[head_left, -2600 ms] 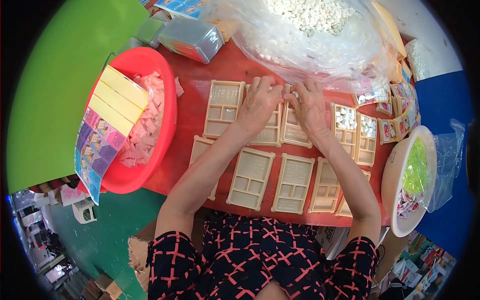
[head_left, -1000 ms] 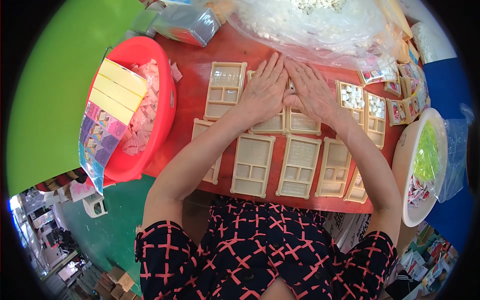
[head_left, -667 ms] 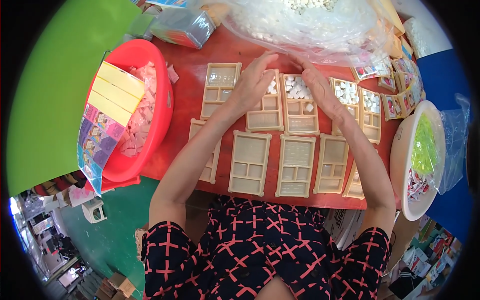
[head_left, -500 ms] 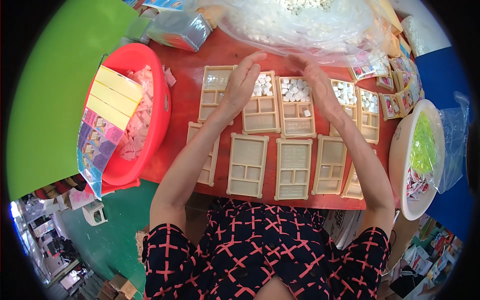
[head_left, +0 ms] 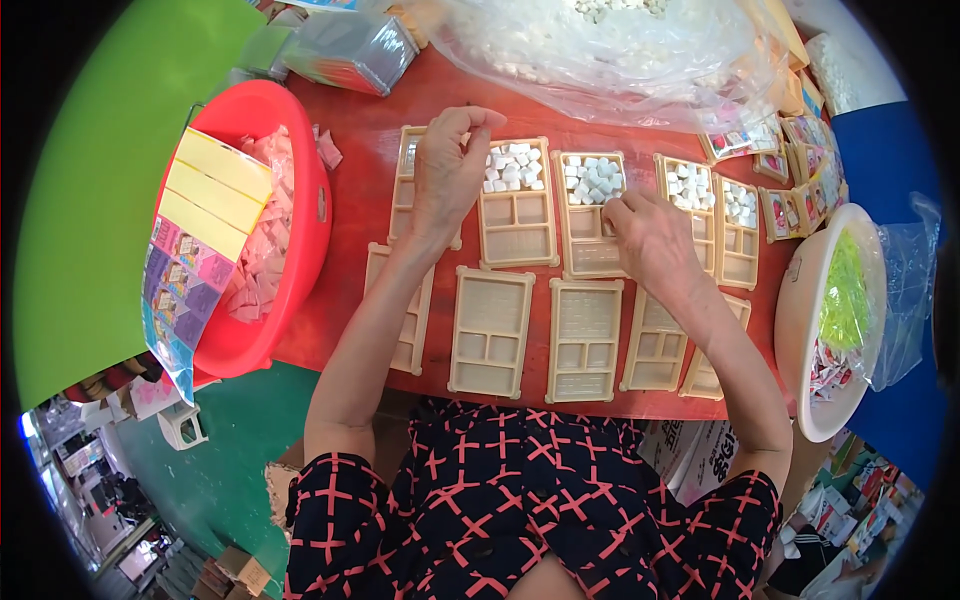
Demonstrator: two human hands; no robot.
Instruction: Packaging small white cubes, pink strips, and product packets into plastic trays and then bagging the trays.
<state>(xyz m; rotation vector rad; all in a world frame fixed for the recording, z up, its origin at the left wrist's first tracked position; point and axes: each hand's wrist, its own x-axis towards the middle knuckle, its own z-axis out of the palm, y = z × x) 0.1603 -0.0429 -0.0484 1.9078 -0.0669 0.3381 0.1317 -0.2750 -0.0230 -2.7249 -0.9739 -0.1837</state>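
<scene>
Holds the right hand (head_left: pixel 650 240) at the right edge of a cream plastic rectangular compartmented tray (head_left: pixel 593 257) on the red table (head_left: pixel 360 135); bunches fingertips over its middle compartments, cannot tell whether pinching anything; has the tray mostly left of these fingers, long axis running away from the body, with small white cubes (head_left: pixel 593 180) just beyond; holds the farther left hand (head_left: pixel 447 170) over a partly covered cream tray (head_left: pixel 403 190), fingers together, thumb apart; has a cube-bearing cream tray (head_left: pixel 517 245) between both hands, a clear plastic bag (head_left: pixel 620 95) beyond.
</scene>
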